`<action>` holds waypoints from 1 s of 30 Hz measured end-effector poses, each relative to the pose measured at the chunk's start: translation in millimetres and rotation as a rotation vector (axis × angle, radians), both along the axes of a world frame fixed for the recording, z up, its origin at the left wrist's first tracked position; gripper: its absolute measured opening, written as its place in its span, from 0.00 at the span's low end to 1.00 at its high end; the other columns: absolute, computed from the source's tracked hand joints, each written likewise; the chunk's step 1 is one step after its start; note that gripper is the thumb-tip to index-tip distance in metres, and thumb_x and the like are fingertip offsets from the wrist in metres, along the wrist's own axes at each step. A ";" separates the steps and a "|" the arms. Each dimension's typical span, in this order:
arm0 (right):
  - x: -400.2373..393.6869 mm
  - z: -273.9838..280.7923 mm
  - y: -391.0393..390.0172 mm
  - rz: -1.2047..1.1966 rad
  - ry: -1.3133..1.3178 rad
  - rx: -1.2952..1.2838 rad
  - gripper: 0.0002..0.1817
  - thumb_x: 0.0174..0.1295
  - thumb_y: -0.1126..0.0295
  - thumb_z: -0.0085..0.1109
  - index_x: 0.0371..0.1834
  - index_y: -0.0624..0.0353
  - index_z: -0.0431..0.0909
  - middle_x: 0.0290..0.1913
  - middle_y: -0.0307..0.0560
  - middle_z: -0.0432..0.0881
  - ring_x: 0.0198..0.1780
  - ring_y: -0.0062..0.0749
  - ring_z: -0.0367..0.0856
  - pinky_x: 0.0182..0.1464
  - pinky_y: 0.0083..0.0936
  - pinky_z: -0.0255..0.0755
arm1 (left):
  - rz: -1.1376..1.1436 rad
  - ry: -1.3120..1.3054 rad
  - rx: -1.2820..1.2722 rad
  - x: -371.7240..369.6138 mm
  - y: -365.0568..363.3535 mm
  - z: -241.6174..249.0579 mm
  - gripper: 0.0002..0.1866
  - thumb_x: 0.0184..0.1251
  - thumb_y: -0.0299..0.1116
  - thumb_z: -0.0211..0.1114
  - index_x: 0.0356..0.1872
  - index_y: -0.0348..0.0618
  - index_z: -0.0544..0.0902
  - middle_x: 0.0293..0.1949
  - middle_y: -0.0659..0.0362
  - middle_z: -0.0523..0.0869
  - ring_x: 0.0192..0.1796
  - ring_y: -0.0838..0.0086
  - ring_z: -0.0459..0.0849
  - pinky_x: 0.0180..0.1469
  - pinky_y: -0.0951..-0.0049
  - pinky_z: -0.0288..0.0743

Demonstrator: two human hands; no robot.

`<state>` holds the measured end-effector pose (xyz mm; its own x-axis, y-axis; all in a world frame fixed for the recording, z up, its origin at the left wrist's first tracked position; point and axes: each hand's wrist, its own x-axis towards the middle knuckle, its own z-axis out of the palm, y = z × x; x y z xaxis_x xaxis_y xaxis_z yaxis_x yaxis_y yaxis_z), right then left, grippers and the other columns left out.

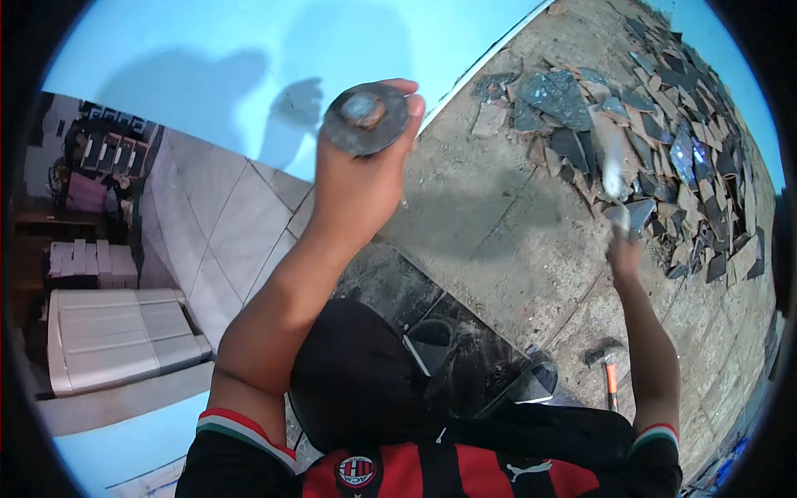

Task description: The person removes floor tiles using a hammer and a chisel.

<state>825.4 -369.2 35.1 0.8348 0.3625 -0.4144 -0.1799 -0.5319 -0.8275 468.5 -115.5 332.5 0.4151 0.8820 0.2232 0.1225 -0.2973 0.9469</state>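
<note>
My left hand (361, 187) is raised near the blue wall, its fingers wrapped round a chisel (363, 110). The chisel's round dark hand guard and rusty, worn metal head face me; its shaft and tip are hidden. Out to the right, my right hand (624, 253) is closed on the light handle of a hammer (614, 178), whose head is smeared by motion in front of the broken tiles. A second hammer (612, 382) with an orange handle lies on the floor near my right forearm.
Broken tile pieces (664, 124) form a heap along the right. Bare rough floor (498, 249) borders dark tiles (390, 286) by my shoes. On the left are pale floor tiles (224, 216), a white plastic container (116, 336) and shelved items. The blue wall (207, 50) rises ahead.
</note>
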 end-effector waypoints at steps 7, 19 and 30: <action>41.2 -87.9 -242.8 -0.220 -0.441 -0.559 0.33 0.71 0.47 0.60 0.66 0.65 0.72 0.50 0.63 0.83 0.51 0.55 0.81 0.56 0.46 0.74 | -0.119 0.196 -0.314 8.5 16.2 -53.7 0.11 0.74 0.39 0.69 0.37 0.42 0.82 0.29 0.66 0.80 0.31 0.81 0.74 0.36 0.74 0.70; -55.2 -63.9 -380.2 0.257 -0.836 -0.832 0.24 0.71 0.52 0.59 0.60 0.58 0.76 0.55 0.54 0.82 0.59 0.54 0.78 0.62 0.54 0.67 | -0.109 0.548 -0.505 -19.0 54.8 -280.3 0.13 0.74 0.44 0.68 0.38 0.46 0.79 0.29 0.66 0.76 0.33 0.76 0.73 0.38 0.68 0.70; -102.4 -46.3 -350.9 0.482 -0.611 -0.772 0.15 0.69 0.60 0.63 0.46 0.60 0.74 0.46 0.57 0.77 0.53 0.59 0.74 0.55 0.50 0.67 | -0.267 0.700 -0.414 -20.3 46.9 -313.1 0.18 0.70 0.47 0.70 0.50 0.45 0.87 0.44 0.54 0.89 0.47 0.63 0.86 0.50 0.59 0.77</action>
<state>722.9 -720.0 -11.3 0.8168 0.5271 -0.2346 0.5139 -0.8495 -0.1197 448.2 -68.6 19.3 0.5426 0.6887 -0.4808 0.6947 -0.0462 0.7178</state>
